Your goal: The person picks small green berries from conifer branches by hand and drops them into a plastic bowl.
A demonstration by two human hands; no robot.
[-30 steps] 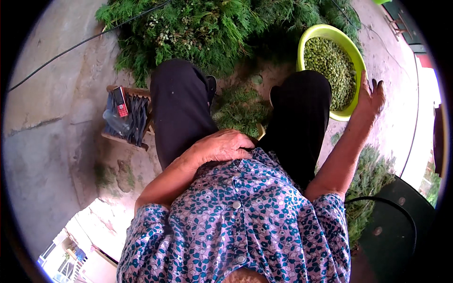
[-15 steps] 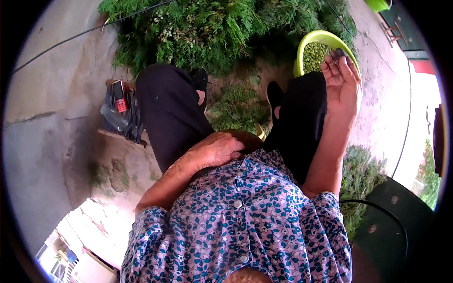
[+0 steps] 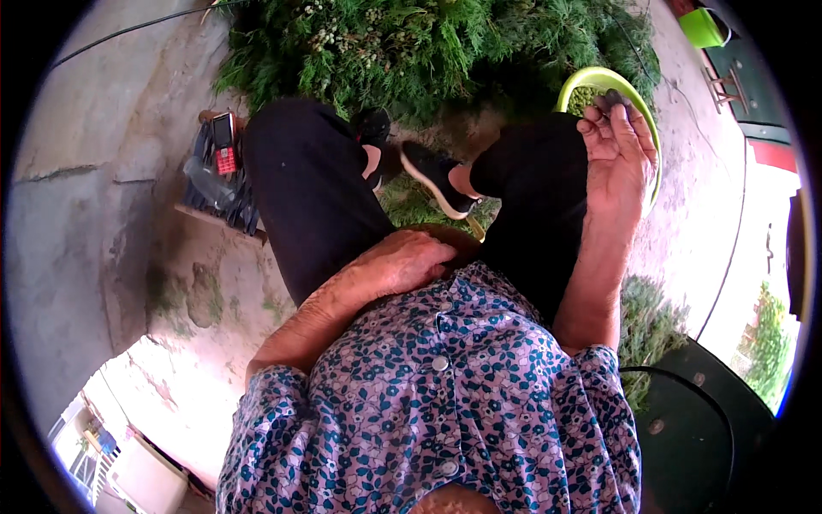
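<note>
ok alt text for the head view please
The person's right hand, palm showing, partly covers a round lime-green plastic tub of small green pieces; the left hand rests at the waist. Feathery green branches lie ahead, a red and black phone at left.

Rough concrete (image 3: 64, 223) and heaped evergreen branches (image 3: 402, 56) suggest a yard.

Left hand (image 3: 409, 262): back-up, well left of the right knee (image 3: 538, 150), fingers (image 3: 442, 252) loosely curled
Right hand (image 3: 616, 158): just right of that knee, palm showing, fingers half-bent, tips kinda dark
Forearms (image 3: 597, 265): both bare
</note>
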